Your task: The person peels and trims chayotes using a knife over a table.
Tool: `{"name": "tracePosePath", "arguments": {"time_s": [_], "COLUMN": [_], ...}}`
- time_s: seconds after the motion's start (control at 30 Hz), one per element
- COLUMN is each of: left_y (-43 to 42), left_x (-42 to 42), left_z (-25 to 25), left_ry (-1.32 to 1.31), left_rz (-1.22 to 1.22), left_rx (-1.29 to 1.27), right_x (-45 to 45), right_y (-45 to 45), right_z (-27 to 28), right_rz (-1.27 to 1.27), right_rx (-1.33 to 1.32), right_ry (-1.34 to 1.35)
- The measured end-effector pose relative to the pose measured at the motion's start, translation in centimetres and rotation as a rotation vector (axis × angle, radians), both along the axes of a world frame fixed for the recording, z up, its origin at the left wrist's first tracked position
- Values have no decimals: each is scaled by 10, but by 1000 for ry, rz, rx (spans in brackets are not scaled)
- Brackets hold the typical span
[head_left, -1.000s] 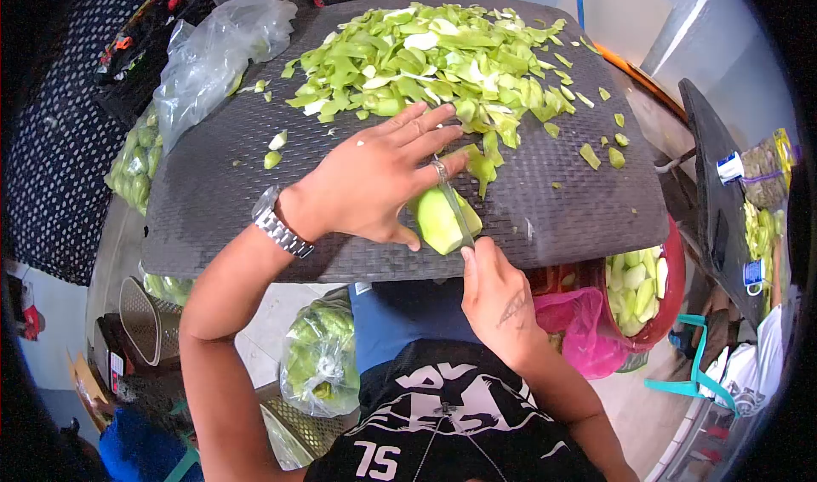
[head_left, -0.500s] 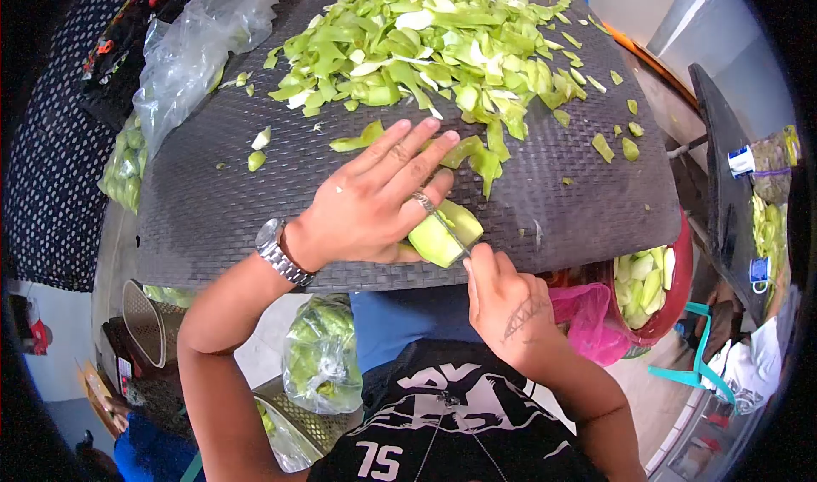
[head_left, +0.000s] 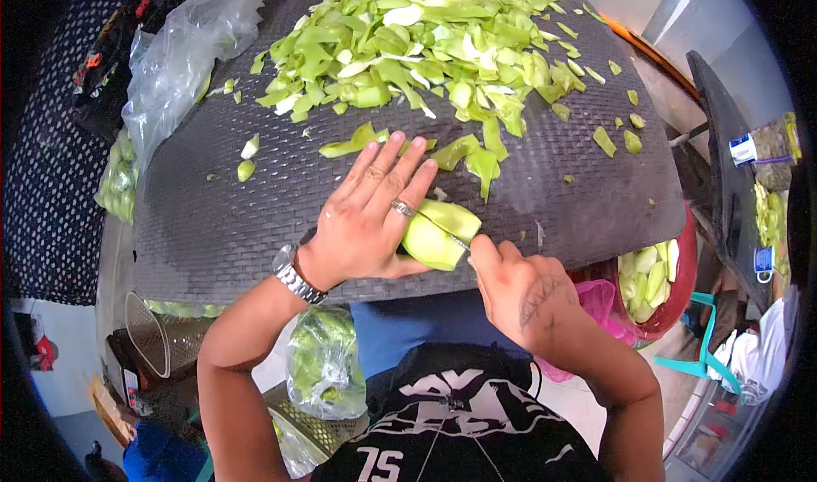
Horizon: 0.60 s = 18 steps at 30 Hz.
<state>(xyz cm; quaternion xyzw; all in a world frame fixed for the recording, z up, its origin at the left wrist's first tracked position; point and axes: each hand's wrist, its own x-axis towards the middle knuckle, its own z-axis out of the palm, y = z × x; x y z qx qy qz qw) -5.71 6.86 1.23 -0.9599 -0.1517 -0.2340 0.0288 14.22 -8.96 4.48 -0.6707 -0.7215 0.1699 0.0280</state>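
My left hand (head_left: 371, 214), with a ring and a metal wristwatch, lies with its fingers stretched out along a pale green peeled fruit (head_left: 436, 250). Its thumb and palm hold the fruit near the table's front edge. My right hand (head_left: 521, 282) is closed around a knife whose handle is hidden in the grip. The knife blade (head_left: 448, 235) sits lengthwise in the fruit, which shows a split along it. Strips of green peel (head_left: 466, 159) lie just beyond my left fingertips.
A large heap of green peelings (head_left: 400, 44) covers the far part of the dark woven tabletop (head_left: 230, 235). A clear plastic bag (head_left: 183, 65) lies at the left. Below right stands a red tub (head_left: 685, 278) with cut pieces; a bagged green load (head_left: 326, 363) sits below the front edge.
My left hand has shifted slightly left and down, uncovering more of the fruit. My right hand has moved a little right and down, and the split in the fruit shows more clearly.
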Motion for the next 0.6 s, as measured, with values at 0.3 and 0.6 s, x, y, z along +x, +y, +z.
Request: {"name": "tracePosePath", "arguments": {"time_s": [0.3, 0.6], "left_y": [5, -62], "left_x": [1, 4], "left_z": [-16, -1], "left_ry": [-16, -157], "left_rz": [-33, 145], "left_rx": [-284, -405], "right_x": [19, 16], "right_y": [5, 15], "right_z": [-17, -5], "right_rz": [161, 51], "right_rx": [98, -128], "right_ry": [-7, 86]}}
